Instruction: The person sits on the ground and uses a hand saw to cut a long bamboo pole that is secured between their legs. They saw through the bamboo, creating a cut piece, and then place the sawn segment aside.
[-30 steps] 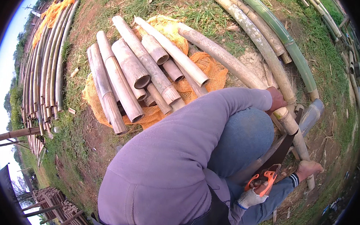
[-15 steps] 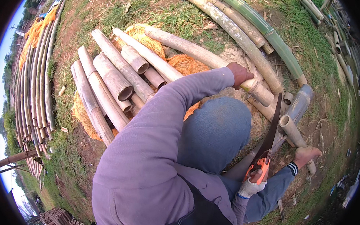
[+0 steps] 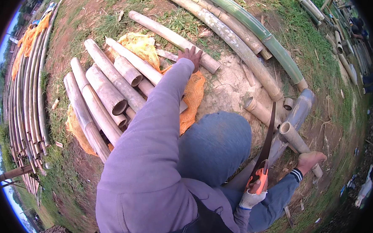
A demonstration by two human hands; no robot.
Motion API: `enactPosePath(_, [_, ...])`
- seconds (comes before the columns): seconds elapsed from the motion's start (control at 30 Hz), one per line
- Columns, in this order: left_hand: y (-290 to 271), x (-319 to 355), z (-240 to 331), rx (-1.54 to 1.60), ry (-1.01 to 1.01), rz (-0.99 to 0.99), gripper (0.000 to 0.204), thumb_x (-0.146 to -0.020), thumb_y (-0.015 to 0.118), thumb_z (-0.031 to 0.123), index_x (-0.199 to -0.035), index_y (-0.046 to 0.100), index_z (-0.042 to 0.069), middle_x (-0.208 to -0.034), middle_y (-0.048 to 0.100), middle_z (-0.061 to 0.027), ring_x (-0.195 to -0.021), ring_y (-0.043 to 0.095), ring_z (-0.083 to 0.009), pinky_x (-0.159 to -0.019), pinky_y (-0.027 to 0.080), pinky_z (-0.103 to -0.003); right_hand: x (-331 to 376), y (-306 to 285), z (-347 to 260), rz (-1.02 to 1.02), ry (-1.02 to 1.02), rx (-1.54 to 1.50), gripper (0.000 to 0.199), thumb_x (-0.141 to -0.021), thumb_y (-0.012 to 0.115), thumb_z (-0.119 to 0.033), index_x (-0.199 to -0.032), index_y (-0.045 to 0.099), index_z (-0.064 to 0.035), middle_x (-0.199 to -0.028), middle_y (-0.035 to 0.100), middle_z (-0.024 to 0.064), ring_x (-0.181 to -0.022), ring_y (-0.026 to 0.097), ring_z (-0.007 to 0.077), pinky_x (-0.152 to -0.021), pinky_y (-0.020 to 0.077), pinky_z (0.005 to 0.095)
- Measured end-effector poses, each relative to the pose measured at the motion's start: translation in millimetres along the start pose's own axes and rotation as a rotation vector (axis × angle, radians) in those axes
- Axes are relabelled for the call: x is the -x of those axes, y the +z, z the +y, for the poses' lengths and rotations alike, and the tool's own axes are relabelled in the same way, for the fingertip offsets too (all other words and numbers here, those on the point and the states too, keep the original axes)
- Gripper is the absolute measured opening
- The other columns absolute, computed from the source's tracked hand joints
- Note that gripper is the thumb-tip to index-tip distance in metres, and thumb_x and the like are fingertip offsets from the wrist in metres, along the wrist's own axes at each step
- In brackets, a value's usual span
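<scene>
Tan bamboo forms the pole (image 3: 171, 39) at 12 o'clock, its long axis running from 10 to 4 o'clock, its cut end facing 4. The left hand (image 3: 190, 58) rests on it nearer that end, fingers spread. Well apart, at 5 o'clock, the right hand (image 3: 254, 199), in a white glove, is clamped around the orange handle (image 3: 262, 176) of a saw (image 3: 268, 146) whose dark, curved blade points to 12. Any lettering on the handle is too small to read. At 4 o'clock a bare foot (image 3: 311, 160) rests on a short bamboo piece (image 3: 295, 139), its hollow mouth facing 11. Between 9 and 11 o'clock, cut bamboo lengths (image 3: 105, 87) lie on orange netting (image 3: 193, 95).
</scene>
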State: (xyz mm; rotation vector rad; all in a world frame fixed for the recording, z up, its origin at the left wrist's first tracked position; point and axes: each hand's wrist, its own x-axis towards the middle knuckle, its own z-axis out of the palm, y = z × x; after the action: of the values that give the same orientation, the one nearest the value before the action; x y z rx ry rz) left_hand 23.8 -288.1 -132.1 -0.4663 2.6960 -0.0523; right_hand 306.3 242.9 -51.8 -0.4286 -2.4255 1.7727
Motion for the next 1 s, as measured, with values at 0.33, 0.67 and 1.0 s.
enactPosePath(0.33, [-22,143,48,0.641,0.486,0.411,0.051,-0.091,0.074,0.034,-0.137,0.068,0.014,-0.136,0.07,-0.0158,-0.123,0.068,-0.0383,-0.104,0.055,-0.05,-28,-16,-48,0.163,-0.106,0.071,0.042,-0.112,0.059,-0.033,-0.129,0.067,0.0044,-0.073,0.059,0.0011,-0.064,0.056,0.0103,-0.057,0.0454,0.0283])
enactPosePath(0.67, [-5,336,-178,0.786,-0.34,0.939,0.038,-0.094,0.08,0.025,-0.127,0.074,0.007,-0.106,0.076,-0.0112,-0.091,0.072,-0.0222,-0.085,0.06,-0.037,-94,-119,-41,0.706,-0.185,0.138,0.048,-0.11,0.062,-0.043,-0.129,0.074,-0.0006,-0.117,0.076,0.0109,-0.085,0.073,0.0232,-0.07,0.0589,0.0348])
enactPosePath(1.0, [89,400,-191,0.791,-0.797,0.815,0.08,-0.086,0.081,0.035,-0.15,0.049,0.0,-0.146,0.053,-0.0259,-0.144,0.043,-0.0426,-0.125,0.033,-0.053,-105,-223,52,0.774,-0.478,0.758,0.041,-0.103,0.071,-0.038,-0.119,0.075,-0.001,-0.111,0.076,0.0115,-0.083,0.073,0.0237,-0.07,0.06,0.036])
